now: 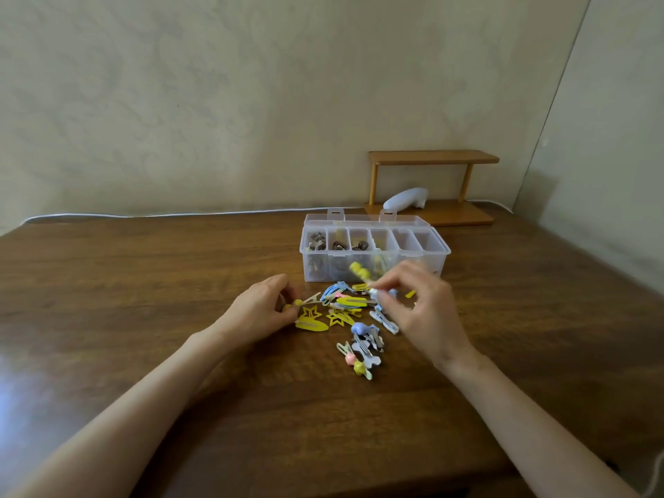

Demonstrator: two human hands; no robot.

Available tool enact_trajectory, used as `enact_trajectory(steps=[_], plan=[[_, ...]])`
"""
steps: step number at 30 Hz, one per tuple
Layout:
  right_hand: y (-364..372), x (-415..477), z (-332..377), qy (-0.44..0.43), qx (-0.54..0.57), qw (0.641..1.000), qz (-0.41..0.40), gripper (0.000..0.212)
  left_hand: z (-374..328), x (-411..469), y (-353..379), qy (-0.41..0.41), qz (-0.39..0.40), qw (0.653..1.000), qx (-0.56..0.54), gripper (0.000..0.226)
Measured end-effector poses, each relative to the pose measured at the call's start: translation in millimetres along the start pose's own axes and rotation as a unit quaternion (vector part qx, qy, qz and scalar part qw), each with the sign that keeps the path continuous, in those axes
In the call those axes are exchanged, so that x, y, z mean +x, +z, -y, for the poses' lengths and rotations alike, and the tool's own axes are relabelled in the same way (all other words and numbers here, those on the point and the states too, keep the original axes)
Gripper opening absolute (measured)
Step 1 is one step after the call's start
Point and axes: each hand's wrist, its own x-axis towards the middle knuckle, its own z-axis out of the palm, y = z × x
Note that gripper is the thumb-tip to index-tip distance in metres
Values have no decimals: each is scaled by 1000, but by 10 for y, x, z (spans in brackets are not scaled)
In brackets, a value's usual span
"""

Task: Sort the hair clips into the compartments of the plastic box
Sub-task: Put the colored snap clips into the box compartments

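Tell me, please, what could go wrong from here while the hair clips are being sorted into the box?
The right hand pinches a yellow clip by one end before the plastic box; it might slip into the wrong compartment. The loose clips on the table overlap, so lifting one could drag others along. The left hand, pinching a yellow-ball clip, could nudge that pile.

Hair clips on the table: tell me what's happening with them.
A person is sorting them into the clear plastic box. The left hand pinches a yellow-knobbed clip at the edge of the loose pile on the wooden table. The right hand holds a yellow clip raised in front of the box, blurred. The three leftmost compartments hold dark clips, the fourth some yellow ones, and the two on the right look empty.
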Motion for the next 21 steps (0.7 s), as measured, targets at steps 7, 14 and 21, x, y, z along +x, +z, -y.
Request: enact_trajectory(steps=[7,14,21], plan=[[-140,557,-398,125,-116,981,-91,5,-42,-8,7,-4,-69,997,-40,11],[166,949,-596,112,-267,957,1,7,-62,-31,4,25,-104,993,-59,17],[15,856,-641,92,-253,962,-53,21,-132,-25,30,42,-162,980,-108,20]])
